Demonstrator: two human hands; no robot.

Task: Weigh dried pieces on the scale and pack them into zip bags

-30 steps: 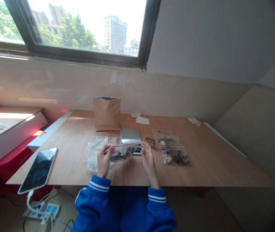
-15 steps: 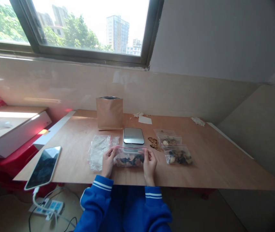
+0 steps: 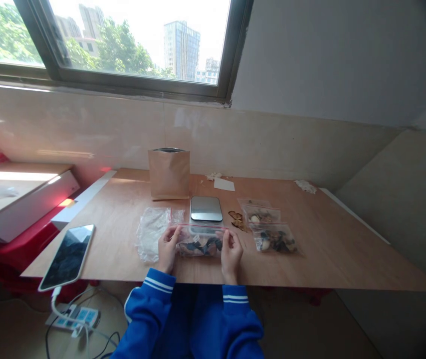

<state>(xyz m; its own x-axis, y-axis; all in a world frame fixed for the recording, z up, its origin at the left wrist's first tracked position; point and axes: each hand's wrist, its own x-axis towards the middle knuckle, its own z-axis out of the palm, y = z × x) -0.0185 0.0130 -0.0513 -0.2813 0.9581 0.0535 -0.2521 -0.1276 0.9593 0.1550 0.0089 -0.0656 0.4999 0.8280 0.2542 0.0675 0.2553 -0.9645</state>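
Note:
A clear zip bag (image 3: 200, 245) with a red seal strip and dark dried pieces inside is held at the table's near side. My left hand (image 3: 167, 248) pinches its top left corner. At the top right corner my right hand (image 3: 231, 253) grips the bag between thumb and fingers. The red strip runs taut between both hands. Directly beyond the bag lies a small flat scale (image 3: 206, 208) with a silver top. To the left is a stack of clear plastic bags (image 3: 153, 234); some brown dried slices (image 3: 237, 221) lie to the right.
Filled zip bags (image 3: 276, 238) lie on the right of the wooden table (image 3: 328, 249). A brown paper pouch (image 3: 169, 174) stands upright behind the scale, near a white card (image 3: 224, 184). At the left edge rests a phone (image 3: 67, 258) with a charging cable.
The view has shifted very slightly. Both hands stay on the bag's top corners, and the red strip looks a little straighter than before.

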